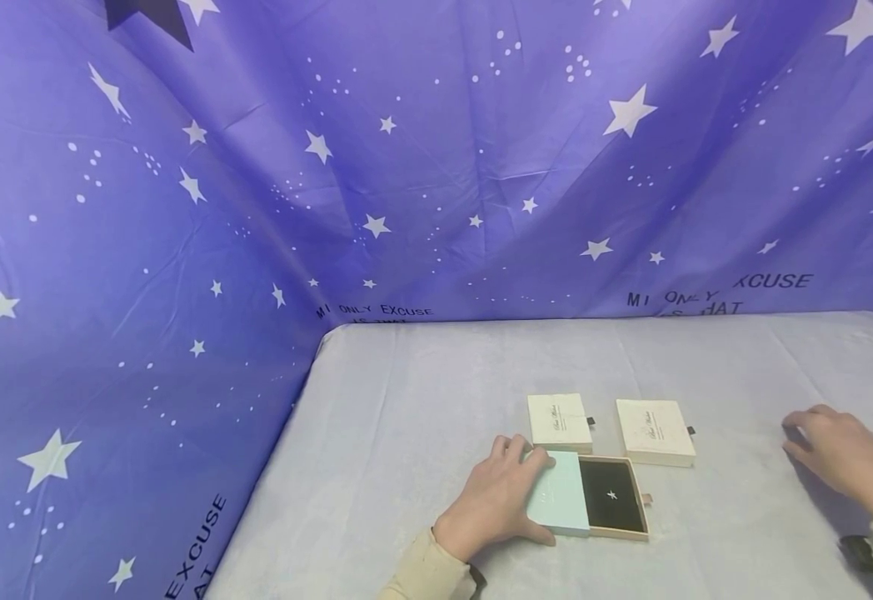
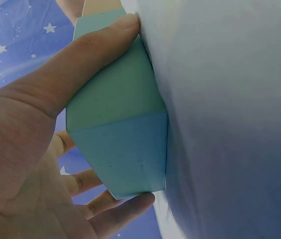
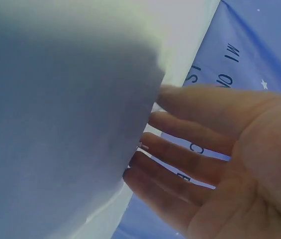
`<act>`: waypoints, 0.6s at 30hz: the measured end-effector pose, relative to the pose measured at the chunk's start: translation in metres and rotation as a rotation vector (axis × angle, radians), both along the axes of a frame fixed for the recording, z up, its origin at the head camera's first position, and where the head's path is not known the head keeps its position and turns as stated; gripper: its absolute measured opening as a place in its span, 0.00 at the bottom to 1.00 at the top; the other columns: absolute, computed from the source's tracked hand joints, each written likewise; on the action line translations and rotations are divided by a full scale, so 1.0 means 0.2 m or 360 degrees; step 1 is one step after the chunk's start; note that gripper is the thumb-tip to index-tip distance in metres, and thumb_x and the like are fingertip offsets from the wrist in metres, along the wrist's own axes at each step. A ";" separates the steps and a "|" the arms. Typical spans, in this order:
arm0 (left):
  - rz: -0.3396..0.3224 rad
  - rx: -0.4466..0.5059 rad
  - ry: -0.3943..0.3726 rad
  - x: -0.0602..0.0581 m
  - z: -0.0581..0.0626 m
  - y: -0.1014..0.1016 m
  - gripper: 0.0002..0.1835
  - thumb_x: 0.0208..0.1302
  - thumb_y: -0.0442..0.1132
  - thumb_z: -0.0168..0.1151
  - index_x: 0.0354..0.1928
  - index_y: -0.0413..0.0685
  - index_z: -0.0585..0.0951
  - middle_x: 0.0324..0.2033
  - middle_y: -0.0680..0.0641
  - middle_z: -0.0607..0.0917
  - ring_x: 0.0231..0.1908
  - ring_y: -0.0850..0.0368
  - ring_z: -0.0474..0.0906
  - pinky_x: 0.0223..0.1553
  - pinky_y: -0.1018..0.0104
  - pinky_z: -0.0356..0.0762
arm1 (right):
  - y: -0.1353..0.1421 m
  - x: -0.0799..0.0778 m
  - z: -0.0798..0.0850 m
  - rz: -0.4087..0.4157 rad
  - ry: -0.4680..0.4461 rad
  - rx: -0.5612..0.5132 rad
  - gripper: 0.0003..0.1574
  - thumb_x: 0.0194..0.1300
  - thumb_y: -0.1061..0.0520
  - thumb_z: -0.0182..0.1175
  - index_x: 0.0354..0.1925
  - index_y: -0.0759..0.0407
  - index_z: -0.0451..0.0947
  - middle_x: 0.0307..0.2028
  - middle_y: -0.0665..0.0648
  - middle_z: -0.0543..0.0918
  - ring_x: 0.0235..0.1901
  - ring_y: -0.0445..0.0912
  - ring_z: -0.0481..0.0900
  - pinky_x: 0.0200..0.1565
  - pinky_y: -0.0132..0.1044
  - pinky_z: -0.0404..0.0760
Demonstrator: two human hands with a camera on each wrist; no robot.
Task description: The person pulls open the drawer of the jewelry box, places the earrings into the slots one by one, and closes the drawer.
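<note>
My left hand grips a mint-green slide-out jewelry box, thumb along the near side and fingers over the far side. In the left wrist view the thumb presses one wall of the mint sleeve, and fingertips touch the opposite edge. The drawer is pulled out to the right, showing a black insert with a small silver star-shaped piece on it. My right hand rests low over the table at the right, fingers loosely bent. A tiny shiny thing shows beside its fingertips in the right wrist view.
Two cream boxes stand behind the mint one: the left box close to my left fingers, the right box farther right. Both have dark pull tabs. A pale cloth covers the table. Purple star-printed curtains hang at the back and left.
</note>
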State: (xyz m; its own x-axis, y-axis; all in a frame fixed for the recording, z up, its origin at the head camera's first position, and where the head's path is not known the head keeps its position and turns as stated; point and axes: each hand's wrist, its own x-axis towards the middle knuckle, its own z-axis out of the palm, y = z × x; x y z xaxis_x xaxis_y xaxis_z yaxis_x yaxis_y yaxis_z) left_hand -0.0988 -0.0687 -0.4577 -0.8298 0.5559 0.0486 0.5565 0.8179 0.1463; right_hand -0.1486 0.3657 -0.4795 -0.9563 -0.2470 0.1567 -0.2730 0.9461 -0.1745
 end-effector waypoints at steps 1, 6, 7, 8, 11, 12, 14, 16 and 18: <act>0.0001 -0.0001 -0.0002 0.00 0.00 0.00 0.51 0.27 0.66 0.82 0.59 0.61 0.73 0.49 0.54 0.72 0.47 0.61 0.65 0.34 0.80 0.70 | 0.00 0.00 0.00 0.0006 0.0021 -0.0009 0.17 0.46 0.70 0.69 0.33 0.81 0.75 0.30 0.77 0.78 0.33 0.73 0.77 0.40 0.66 0.76; 0.0011 -0.0002 -0.0031 0.00 0.00 0.00 0.50 0.27 0.65 0.82 0.59 0.62 0.73 0.49 0.55 0.72 0.47 0.62 0.65 0.34 0.80 0.69 | 0.01 0.00 0.01 -0.0019 0.0006 -0.0058 0.11 0.47 0.73 0.66 0.31 0.79 0.77 0.27 0.75 0.79 0.31 0.72 0.78 0.38 0.65 0.77; 0.0012 -0.0003 -0.0036 0.00 0.01 0.00 0.50 0.27 0.65 0.82 0.59 0.62 0.73 0.49 0.55 0.72 0.47 0.62 0.65 0.34 0.80 0.69 | 0.01 0.00 0.02 -0.0023 0.0004 -0.0065 0.09 0.47 0.74 0.65 0.30 0.78 0.77 0.27 0.75 0.79 0.31 0.73 0.78 0.38 0.66 0.77; 0.0013 -0.0002 -0.0040 0.00 0.01 0.00 0.50 0.27 0.65 0.82 0.59 0.62 0.73 0.49 0.55 0.72 0.47 0.62 0.65 0.34 0.80 0.69 | 0.01 0.00 0.02 -0.0027 -0.0007 -0.0075 0.08 0.48 0.74 0.65 0.30 0.78 0.78 0.27 0.76 0.80 0.32 0.73 0.78 0.38 0.66 0.77; 0.0012 -0.0009 -0.0040 0.00 0.01 0.00 0.51 0.27 0.66 0.82 0.59 0.62 0.73 0.49 0.55 0.72 0.47 0.62 0.65 0.34 0.80 0.69 | 0.01 0.01 0.04 -0.0049 -0.0043 -0.0088 0.06 0.48 0.74 0.65 0.29 0.76 0.78 0.30 0.77 0.81 0.34 0.75 0.78 0.39 0.67 0.77; 0.0011 -0.0011 -0.0038 0.00 0.01 0.00 0.51 0.27 0.66 0.82 0.59 0.62 0.73 0.49 0.55 0.72 0.47 0.62 0.65 0.34 0.80 0.69 | 0.01 0.01 0.04 -0.0054 -0.0047 -0.0089 0.06 0.48 0.74 0.65 0.29 0.75 0.79 0.30 0.77 0.81 0.34 0.75 0.78 0.39 0.67 0.77; 0.0010 -0.0013 -0.0034 0.00 0.01 0.00 0.51 0.27 0.66 0.82 0.59 0.62 0.73 0.49 0.55 0.72 0.47 0.62 0.65 0.34 0.80 0.69 | 0.01 0.01 0.04 -0.0074 -0.0071 -0.0087 0.05 0.49 0.73 0.65 0.29 0.74 0.79 0.31 0.77 0.81 0.35 0.75 0.78 0.39 0.67 0.77; 0.0011 -0.0014 -0.0031 0.00 0.01 0.00 0.51 0.27 0.66 0.82 0.59 0.62 0.73 0.50 0.54 0.72 0.47 0.62 0.65 0.34 0.80 0.69 | 0.01 0.01 0.05 -0.0091 -0.0101 -0.0082 0.06 0.49 0.73 0.65 0.29 0.74 0.79 0.32 0.77 0.81 0.35 0.75 0.78 0.39 0.67 0.77; 0.0012 -0.0013 -0.0034 0.00 0.01 0.00 0.50 0.27 0.66 0.82 0.59 0.62 0.73 0.50 0.54 0.72 0.47 0.62 0.65 0.35 0.80 0.69 | 0.01 0.01 0.05 -0.0104 -0.0109 -0.0077 0.05 0.49 0.72 0.66 0.29 0.73 0.80 0.31 0.76 0.82 0.35 0.75 0.79 0.38 0.66 0.77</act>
State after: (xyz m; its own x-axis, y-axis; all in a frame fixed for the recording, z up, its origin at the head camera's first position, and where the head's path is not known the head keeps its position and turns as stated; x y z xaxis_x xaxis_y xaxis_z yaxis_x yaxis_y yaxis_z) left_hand -0.0987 -0.0684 -0.4563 -0.8347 0.5501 0.0262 0.5472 0.8231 0.1517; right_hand -0.1463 0.3675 -0.4701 -0.9789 -0.1776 0.1006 -0.1969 0.9515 -0.2364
